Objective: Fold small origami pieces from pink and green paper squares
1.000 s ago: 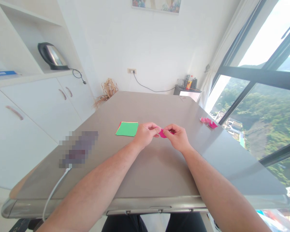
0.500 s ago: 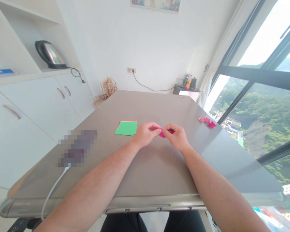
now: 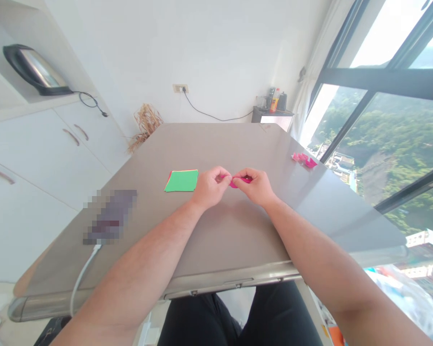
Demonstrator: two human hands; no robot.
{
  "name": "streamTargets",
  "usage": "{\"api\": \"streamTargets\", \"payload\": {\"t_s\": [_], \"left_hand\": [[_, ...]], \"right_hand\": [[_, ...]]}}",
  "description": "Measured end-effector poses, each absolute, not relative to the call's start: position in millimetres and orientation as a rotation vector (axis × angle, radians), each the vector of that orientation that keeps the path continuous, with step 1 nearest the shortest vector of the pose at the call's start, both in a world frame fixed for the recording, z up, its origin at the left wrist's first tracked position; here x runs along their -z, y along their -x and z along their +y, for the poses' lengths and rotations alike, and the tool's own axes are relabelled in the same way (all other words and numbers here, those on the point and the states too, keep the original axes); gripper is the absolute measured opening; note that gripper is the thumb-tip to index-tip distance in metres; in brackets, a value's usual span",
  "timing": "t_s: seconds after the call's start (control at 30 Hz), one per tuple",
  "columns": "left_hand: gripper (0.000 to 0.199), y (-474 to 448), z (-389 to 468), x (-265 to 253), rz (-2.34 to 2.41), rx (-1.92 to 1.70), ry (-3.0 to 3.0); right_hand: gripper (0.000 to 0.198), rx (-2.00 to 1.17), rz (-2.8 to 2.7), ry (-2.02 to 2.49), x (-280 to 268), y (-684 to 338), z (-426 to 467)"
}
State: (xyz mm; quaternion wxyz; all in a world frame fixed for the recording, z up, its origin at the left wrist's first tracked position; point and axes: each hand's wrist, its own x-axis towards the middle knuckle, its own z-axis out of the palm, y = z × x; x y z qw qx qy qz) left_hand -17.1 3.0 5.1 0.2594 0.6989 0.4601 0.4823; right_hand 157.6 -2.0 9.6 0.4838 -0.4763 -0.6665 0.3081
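Observation:
A small piece of folded pink paper [image 3: 234, 183] is pinched between my two hands, just above the middle of the table; the fingers cover most of it. My left hand [image 3: 212, 186] grips its left end between thumb and fingertips. On the other end, my right hand [image 3: 253, 184] is closed in the same way. Left of my left hand lies a stack of square paper [image 3: 182, 181], green on top with a thin red edge showing. Several folded pink paper pieces [image 3: 304, 160] sit in a row near the table's right edge.
The grey table [image 3: 209, 144] stretches to the wall. At its left lies a blurred-out, phone-like object [image 3: 110, 216] with a white cable [image 3: 82, 273]. A kettle [image 3: 39, 72] stands on the left shelf. Bottles [image 3: 274, 101] stand on a small cabinet behind the table.
My view has tilted down and shifted slightly. Both hands still pinch the pink paper, and the right fingers have shifted a little, with more pink showing within that hand.

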Motion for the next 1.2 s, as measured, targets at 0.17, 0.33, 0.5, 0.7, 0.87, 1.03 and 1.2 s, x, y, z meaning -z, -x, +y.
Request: {"api": "streamTargets", "payload": {"t_s": [0.17,0.33,0.5,0.7,0.87,1.03,1.2], "left_hand": [[0.02,19,9,1,1.241,-1.43,-1.772],[0.015,20,8,-2,1.264,-1.388,-1.808],[0.015,16,0,-9,1.212,-1.32,-1.861],[0.015,16,0,-8,1.235,-1.322,-1.805],[0.016,15,-1,-10,1.215,-1.308,-1.791],[0.016,15,-1,-11,1.199,-1.327,-1.805],[0.014,16,3,-7,1.214,-1.36,-1.752]], "right_hand": [[0.017,-0.772,-1.568,1.16,-11,-158,-1],[0.015,-0.804,-1.551,1.115,-9,-160,2],[0.013,-0.839,-1.595,1.063,-9,-159,1],[0.012,-0.852,-1.583,1.062,-10,-159,1],[0.011,-0.837,-1.575,1.08,-9,-159,3],[0.013,-0.855,-1.579,1.079,-7,-159,3],[0.016,-0.887,-1.534,1.076,-6,-161,5]]}}
